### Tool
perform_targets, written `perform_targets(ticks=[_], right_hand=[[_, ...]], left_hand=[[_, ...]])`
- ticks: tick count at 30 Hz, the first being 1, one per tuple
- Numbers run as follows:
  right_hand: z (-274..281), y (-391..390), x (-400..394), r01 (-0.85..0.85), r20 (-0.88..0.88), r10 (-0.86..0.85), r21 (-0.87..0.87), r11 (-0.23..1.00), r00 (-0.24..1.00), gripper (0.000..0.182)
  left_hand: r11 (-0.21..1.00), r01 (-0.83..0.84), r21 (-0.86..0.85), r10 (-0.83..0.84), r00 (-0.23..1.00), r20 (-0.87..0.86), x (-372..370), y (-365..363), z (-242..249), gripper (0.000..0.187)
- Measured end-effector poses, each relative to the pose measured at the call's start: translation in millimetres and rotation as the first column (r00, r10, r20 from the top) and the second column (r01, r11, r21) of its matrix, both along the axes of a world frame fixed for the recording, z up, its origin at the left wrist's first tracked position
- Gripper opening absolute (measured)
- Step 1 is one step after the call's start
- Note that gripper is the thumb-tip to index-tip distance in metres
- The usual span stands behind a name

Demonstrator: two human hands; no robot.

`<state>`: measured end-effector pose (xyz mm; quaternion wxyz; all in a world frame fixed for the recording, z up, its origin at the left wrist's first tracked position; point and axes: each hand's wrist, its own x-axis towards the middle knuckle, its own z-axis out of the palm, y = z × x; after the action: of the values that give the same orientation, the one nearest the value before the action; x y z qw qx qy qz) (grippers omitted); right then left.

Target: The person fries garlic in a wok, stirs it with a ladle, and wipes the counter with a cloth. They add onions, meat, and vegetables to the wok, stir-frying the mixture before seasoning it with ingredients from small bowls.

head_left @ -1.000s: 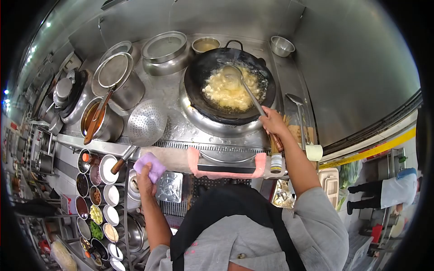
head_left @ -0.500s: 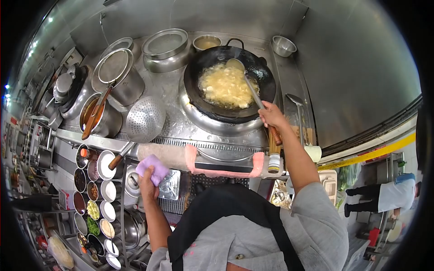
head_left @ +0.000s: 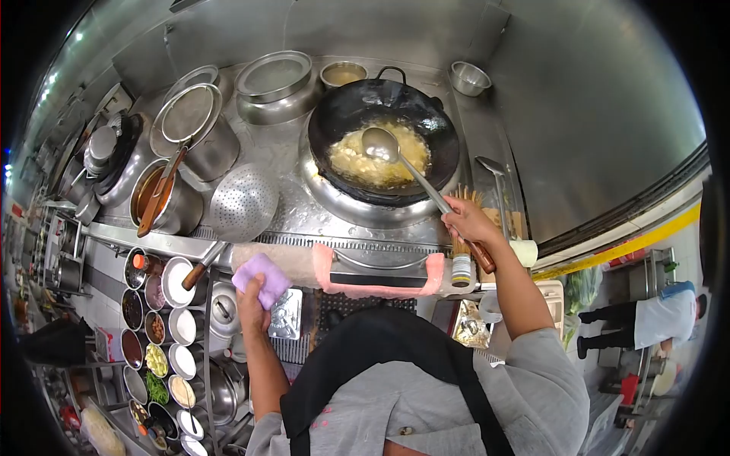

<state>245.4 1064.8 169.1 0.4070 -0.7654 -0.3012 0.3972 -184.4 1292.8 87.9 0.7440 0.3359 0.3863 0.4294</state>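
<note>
My right hand [head_left: 469,222] grips the long handle of a ladle [head_left: 380,144]. The ladle's round bowl rests over pale pieces of food in bubbling oil [head_left: 357,163]. They sit inside a black wok [head_left: 357,102] on a steel burner ring. My left hand [head_left: 251,302] holds a folded purple cloth [head_left: 261,280] in front of the stove's front edge. Left of the wok lies a perforated strainer [head_left: 243,201], its wooden handle pointing toward the cloth. A bamboo brush [head_left: 461,247] stands just below my right hand.
Steel pots with lids [head_left: 274,80] stand at the back left. A tall pot [head_left: 186,205] holds reddish liquid. Several seasoning containers [head_left: 156,357] line the lower left. A spatula [head_left: 498,186] lies right of the wok. A co-worker [head_left: 661,327] stands far right.
The ladle bowl has moved from the wok's far side toward its middle, and my right hand has shifted slightly right and down. The left hand with the cloth is nearly still.
</note>
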Motion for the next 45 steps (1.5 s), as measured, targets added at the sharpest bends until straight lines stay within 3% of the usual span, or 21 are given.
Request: perform_targets(ticks=[3,6,9,11,13,14,16,17,18,22,25,29,35,39,44,45], right_hand=[[-12.3,10.7,-0.7,0.048,0.321,-0.038,-0.022,0.999,0.946,0.056],[-21.3,23.0,2.0,0.032,0.419,-0.039,0.025,0.999,0.907,0.056],[-27.2,20.2,8.1,0.217,0.336,-0.213,0.028,0.976,0.917,0.056],[-54.4,11.2,33.8,0.173,0.675,-0.181,0.080,0.982,0.715,0.057],[-78.3,6.7,47.4,0.180,0.806,-0.168,0.078,0.981,0.568,0.054],[-77.8,8.3,41.3,0.216,0.804,-0.173,0.057,0.975,0.569,0.052],[-76.8,10.3,28.8,0.294,0.586,-0.274,0.064,0.954,0.762,0.044],[-48.2,20.1,-0.7,0.343,0.317,-0.348,0.073,0.936,0.882,0.039],[-32.3,27.9,-21.2,0.395,0.017,-0.397,0.065,0.916,0.918,0.033],[-30.9,52.7,-31.0,0.371,-0.278,-0.330,0.109,0.922,0.902,0.007],[-32.0,62.0,-38.2,0.367,-0.452,-0.276,0.126,0.922,0.848,0.007],[4.4,44.5,-64.6,0.297,-0.410,-0.247,0.062,0.953,0.878,0.012],[1.4,12.0,-35.1,0.247,-0.134,-0.255,-0.077,0.966,0.958,0.031],[-25.8,41.0,-6.5,0.228,0.048,-0.230,0.039,0.973,0.972,0.030],[-38.2,74.7,14.9,0.166,-0.002,-0.167,0.069,0.984,0.986,0.046],[-30.3,69.4,13.2,0.134,0.074,-0.138,0.057,0.989,0.988,0.047]], left_hand=[[0.999,0.049,-0.005,-0.049,0.999,-0.003,-0.3,2.8,-4.7,0.050],[0.995,0.096,0.001,-0.096,0.995,0.010,1.8,6.2,-4.0,0.051],[0.994,0.111,0.024,-0.111,0.994,0.014,0.1,8.4,1.1,0.051],[0.993,0.112,0.028,-0.113,0.994,0.008,-6.3,9.3,2.6,0.052],[0.994,0.108,0.023,-0.109,0.994,0.006,-12.3,12.1,2.4,0.053],[0.993,0.118,0.020,-0.118,0.993,0.011,-15.6,13.9,1.1,0.053],[0.991,0.137,0.013,-0.137,0.990,0.021,-22.4,17.8,-2.4,0.054],[0.990,0.140,0.015,-0.140,0.990,0.024,-24.9,19.5,-3.6,0.055],[0.989,0.145,0.015,-0.145,0.989,0.025,-27.6,21.0,-4.7,0.055],[0.985,0.173,-0.004,-0.173,0.985,0.027,-31.6,27.3,-6.2,0.057],[0.981,0.195,0.008,-0.195,0.981,0.022,-32.6,30.0,-6.5,0.058],[0.977,0.212,0.027,-0.213,0.977,0.003,-37.9,25.6,0.2,0.059],[0.968,0.249,0.001,-0.249,0.968,-0.037,-61.7,12.5,-16.0,0.058],[0.970,0.244,-0.011,-0.244,0.969,-0.032,-59.4,-7.0,-16.2,0.053],[0.978,0.206,-0.007,-0.206,0.978,-0.023,-42.2,-33.1,-7.9,0.054],[0.980,0.200,0.000,-0.200,0.980,-0.021,-39.6,-37.6,-9.0,0.054]])
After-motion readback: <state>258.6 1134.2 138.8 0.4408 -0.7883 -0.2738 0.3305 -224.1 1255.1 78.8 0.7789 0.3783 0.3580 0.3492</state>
